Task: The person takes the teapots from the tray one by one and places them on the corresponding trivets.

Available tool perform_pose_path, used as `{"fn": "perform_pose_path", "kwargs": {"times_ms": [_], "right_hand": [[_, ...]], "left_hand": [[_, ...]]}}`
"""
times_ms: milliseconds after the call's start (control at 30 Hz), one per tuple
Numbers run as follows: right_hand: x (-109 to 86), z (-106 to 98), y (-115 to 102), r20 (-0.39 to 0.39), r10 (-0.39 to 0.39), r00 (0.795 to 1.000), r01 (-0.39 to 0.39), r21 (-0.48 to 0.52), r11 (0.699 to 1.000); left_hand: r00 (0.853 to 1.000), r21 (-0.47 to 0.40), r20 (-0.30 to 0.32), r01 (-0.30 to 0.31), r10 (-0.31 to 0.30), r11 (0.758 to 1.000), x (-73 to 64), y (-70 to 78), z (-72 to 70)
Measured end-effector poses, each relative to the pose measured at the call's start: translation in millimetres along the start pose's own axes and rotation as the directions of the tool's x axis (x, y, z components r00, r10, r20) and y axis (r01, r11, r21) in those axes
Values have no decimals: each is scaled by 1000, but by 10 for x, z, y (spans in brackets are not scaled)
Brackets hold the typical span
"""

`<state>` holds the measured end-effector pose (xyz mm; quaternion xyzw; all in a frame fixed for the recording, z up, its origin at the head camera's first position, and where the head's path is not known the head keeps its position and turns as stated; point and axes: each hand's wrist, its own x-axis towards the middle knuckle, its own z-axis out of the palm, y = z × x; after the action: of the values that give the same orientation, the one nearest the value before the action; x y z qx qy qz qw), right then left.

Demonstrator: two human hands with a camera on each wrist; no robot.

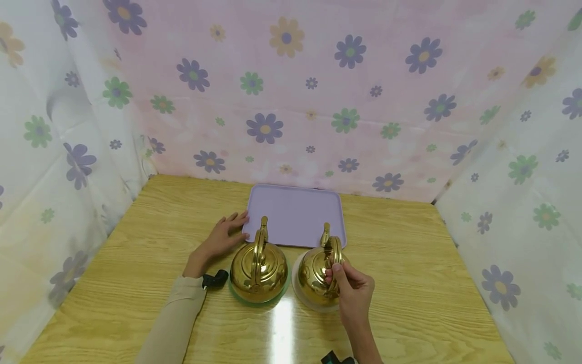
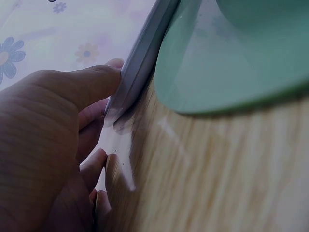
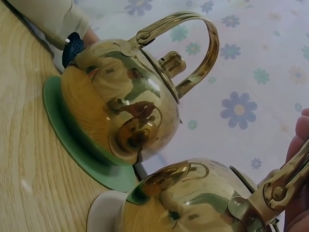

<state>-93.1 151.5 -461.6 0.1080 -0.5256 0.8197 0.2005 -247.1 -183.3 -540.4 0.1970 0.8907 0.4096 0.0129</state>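
Observation:
Two gold-coloured metal kettles stand side by side with their spouts toward the purple tray (image 1: 295, 207). The left kettle (image 1: 245, 275) rests on a green round plate (image 2: 231, 92), its arched handle upright. Under the right kettle (image 1: 309, 273) lies a whitish round plate (image 3: 104, 212). My right hand (image 1: 356, 293) grips the handle of the right kettle, the thumb on the near side and fingers curled round it. At the tray's left edge is my left hand (image 1: 223, 237), fingers spread, with thumb and fingertips touching the rim; some fingertips reach down by the wooden table in the left wrist view.
The wooden table (image 1: 400, 232) carries everything. Flower-patterned curtains (image 1: 309, 101) hang behind it and along both sides. The tray lies flat near the back curtain, just beyond the kettles, and the spouts overlap it in the head view.

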Motion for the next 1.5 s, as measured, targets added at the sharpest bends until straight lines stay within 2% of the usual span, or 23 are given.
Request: {"fn": "perform_pose_path", "kwargs": {"times_ms": [233,367,600,867,1000,1133,1333,1500], "right_hand": [[7,-40,-5,51,-22,998,21,14,1000],[17,-46,-2,53,-9,999,10,-9,1000],[10,-39,-8,-5,71,997,-71,-70,995],[-6,-12,-27,-76,167,983,-171,-50,984],[-12,-29,-49,-64,205,977,-209,-60,976],[-9,-77,-72,-30,238,971,-240,-83,967],[3,-160,-90,56,239,969,-234,-94,968],[-1,-199,-110,51,239,970,-230,-146,962]], "left_hand": [[1000,-4,1,-12,12,1000,-13,13,10],[1000,-3,-5,-7,6,1000,-12,17,6],[1000,-5,11,12,-12,1000,1,8,-18],[1000,-14,9,5,-5,1000,9,14,-30],[1000,9,13,-5,4,1000,14,25,-34],[999,64,12,-45,44,997,17,59,-48],[997,145,21,-73,71,987,9,117,-85],[997,166,33,-76,71,983,-1,170,-115]]}}
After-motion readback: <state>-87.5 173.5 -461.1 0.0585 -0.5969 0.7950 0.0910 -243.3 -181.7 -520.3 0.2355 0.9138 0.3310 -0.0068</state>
